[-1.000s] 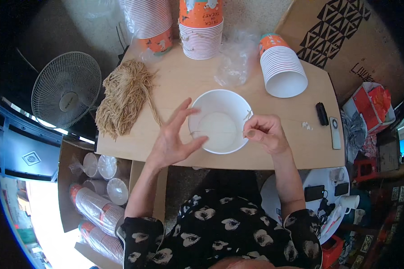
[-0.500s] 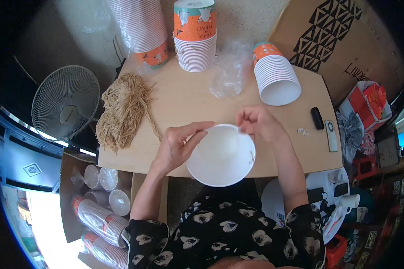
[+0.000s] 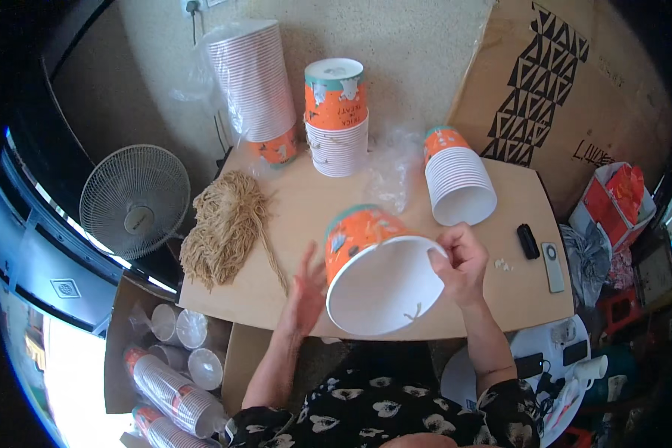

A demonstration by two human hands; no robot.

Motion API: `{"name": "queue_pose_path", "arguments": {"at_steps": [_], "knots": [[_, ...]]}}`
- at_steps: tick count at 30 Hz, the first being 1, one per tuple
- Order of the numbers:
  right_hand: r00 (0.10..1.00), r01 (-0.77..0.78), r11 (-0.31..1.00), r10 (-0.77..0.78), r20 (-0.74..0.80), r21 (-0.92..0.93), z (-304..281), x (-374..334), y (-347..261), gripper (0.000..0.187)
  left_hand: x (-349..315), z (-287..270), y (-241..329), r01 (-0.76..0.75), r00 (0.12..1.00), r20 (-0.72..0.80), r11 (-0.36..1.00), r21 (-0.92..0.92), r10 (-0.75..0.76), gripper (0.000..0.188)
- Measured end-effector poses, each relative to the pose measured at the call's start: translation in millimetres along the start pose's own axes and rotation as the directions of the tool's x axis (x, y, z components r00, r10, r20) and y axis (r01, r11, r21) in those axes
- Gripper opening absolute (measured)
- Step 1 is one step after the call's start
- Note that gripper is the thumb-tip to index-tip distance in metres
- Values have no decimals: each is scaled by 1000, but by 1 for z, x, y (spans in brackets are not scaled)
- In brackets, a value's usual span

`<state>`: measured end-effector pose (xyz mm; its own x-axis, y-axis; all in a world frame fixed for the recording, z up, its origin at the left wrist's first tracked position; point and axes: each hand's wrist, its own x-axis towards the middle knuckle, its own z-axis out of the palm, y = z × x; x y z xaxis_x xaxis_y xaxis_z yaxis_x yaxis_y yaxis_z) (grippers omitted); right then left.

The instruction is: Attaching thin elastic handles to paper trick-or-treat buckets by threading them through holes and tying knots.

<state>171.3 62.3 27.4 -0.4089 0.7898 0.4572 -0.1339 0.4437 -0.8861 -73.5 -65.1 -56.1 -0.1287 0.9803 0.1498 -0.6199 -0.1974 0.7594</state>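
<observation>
Clearly, the right hand pinches the rim of the orange-and-white paper bucket between two and three o'clock, the bucket tilted over the table's near edge with its mouth facing six o'clock. At nine o'clock the left hand has its fingers loosely spread, though whether they touch the wall I cannot tell. A short tan strand shows at the mouth's five o'clock, and a cord bundle lies toward ten.
</observation>
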Motion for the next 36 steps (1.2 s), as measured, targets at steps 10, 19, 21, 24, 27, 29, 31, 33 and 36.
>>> {"name": "queue_pose_path", "arguments": {"at_steps": [10,19,21,24,27,29,31,33,36], "knots": [[912,346,938,-338,231,8,21,149,-5,31,94,-8,111,-299,954,88,919,256,286,112],[844,535,680,-397,362,-502,19,416,-11,59,294,69,225,-504,541,365,-55,862,758,82],[880,468,698,-314,356,-543,23,431,17,65,322,60,218,-403,411,495,-334,852,765,83],[890,435,723,-255,377,-537,27,422,46,65,345,54,194,-260,519,393,-298,919,759,83],[868,494,677,-351,351,-545,25,381,72,62,352,44,180,-68,680,204,-217,974,704,84],[899,436,683,-303,316,-585,4,342,68,61,357,42,168,10,740,138,-216,976,658,84],[935,354,693,-240,263,-628,-23,297,61,58,361,37,154,69,745,200,-372,926,637,83],[960,280,703,-210,185,-654,-53,248,58,55,357,39,144,142,681,318,-545,826,659,82],[979,168,718,-203,29,-676,-86,174,47,52,356,37,137,164,691,368,-630,759,622,77]]}}
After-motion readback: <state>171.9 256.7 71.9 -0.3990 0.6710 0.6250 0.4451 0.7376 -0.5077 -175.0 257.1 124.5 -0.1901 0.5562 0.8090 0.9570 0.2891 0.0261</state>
